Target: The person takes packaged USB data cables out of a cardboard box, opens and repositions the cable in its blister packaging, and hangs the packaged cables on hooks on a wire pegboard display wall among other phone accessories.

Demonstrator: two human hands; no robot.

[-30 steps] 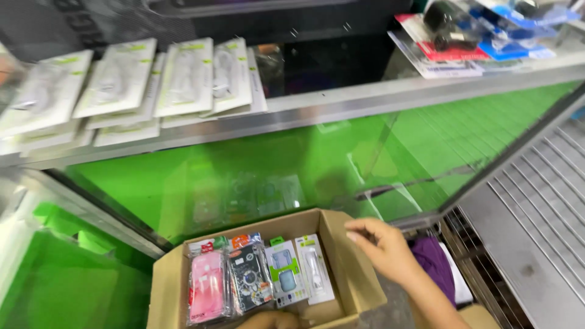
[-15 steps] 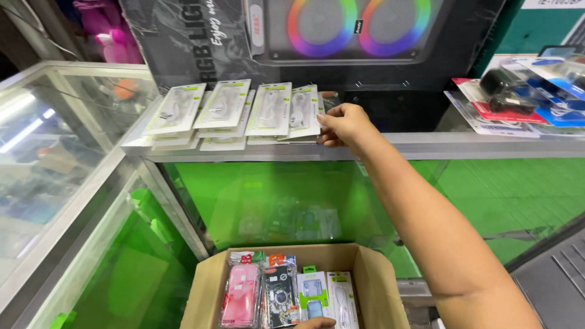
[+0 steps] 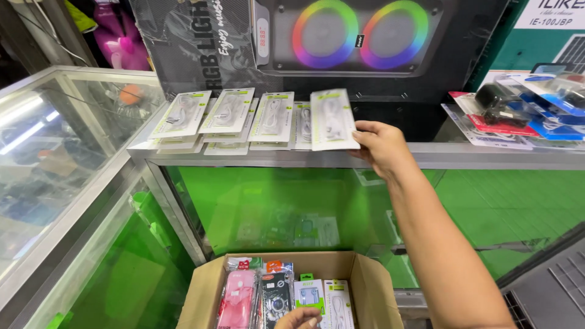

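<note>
Down at the bottom edge, the left hand [image 3: 298, 318] rests fingers-down on the packets in the open cardboard box [image 3: 372, 292]; only the fingertips show, so I cannot tell whether it grips anything. It was at that same spot a second ago. The box is plain brown corrugated card with its flaps splayed, packed with upright blister packs: a glossy pink one [image 3: 236, 298], a dark one with a ring shape [image 3: 274, 297], and two white cable packs with green headers [image 3: 323, 298].

Now the change — a second ago the right hand [image 3: 381, 146] was down at the box rim; half a second ago it was up at the counter, touching the end of the row. Now it is clamped on a flat white packet [image 3: 332, 120], thumb and fingers pinching the packet's right edge, holding it tilted up, clear of the countertop and overlapping the row's right end. So the packet is in hand at the row, not lying flat with the rest.

That row of matching packets [image 3: 234, 116] lies fanned in short stacks, thin card with clear film and coiled white cable inside, on the metal-edged glass counter [image 3: 426, 158]. The green-lined cabinet below is smooth and reflective.

Further right, a heap of red and blue packaged goods [image 3: 518, 109]. Behind it all stands a big dark box with two rainbow rings [image 3: 359, 36], wrapped in crinkled plastic.
</note>
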